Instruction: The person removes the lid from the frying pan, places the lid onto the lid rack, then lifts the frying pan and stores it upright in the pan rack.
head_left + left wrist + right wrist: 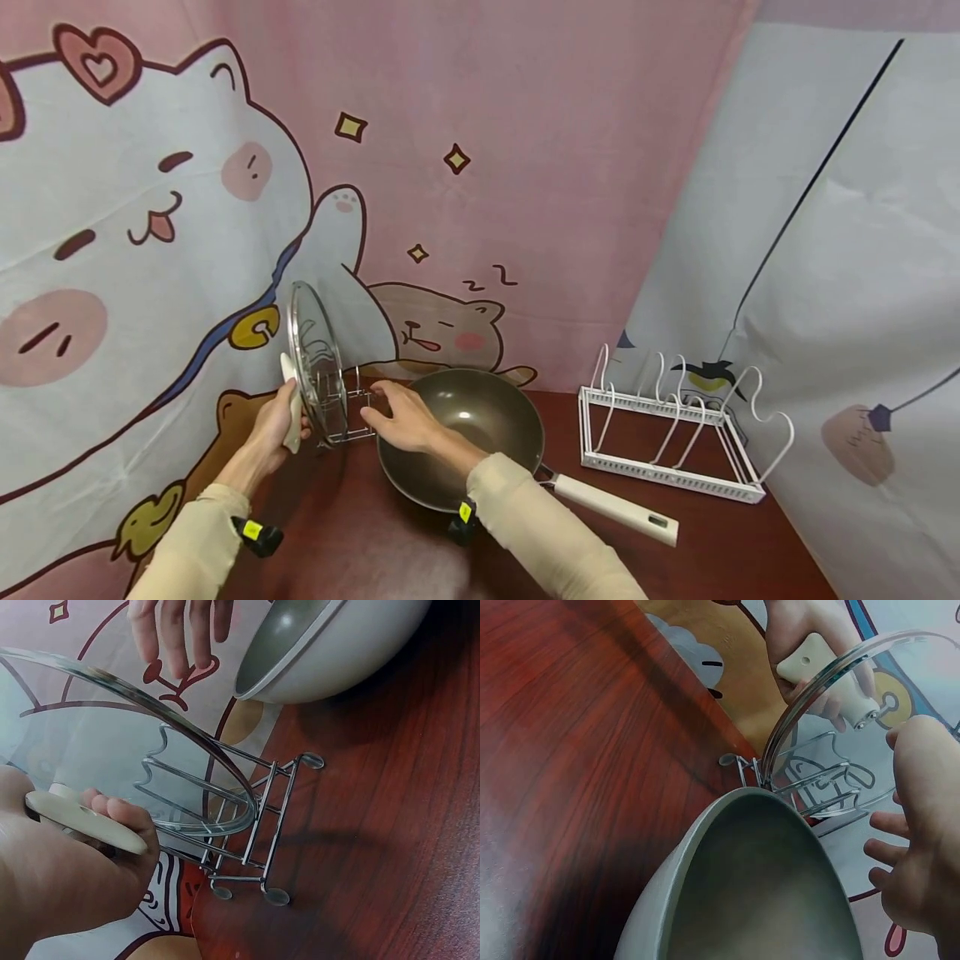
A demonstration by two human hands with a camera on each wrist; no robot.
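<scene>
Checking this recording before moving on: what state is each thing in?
Lid: on edge, lower rim at the wire rack
Left hand: grips the lid's handle
Right hand: holds nothing
Pan: face up, uncovered
Wire rack: upright on the table
White rack: upright

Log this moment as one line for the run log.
left hand: grips glass lid by its cream handle; lid: near-upright, lower edge at chrome wire rack; right hand: empty, near wok; wok: on reddish-brown table

Soft lt., glare in pan (497,417)
</scene>
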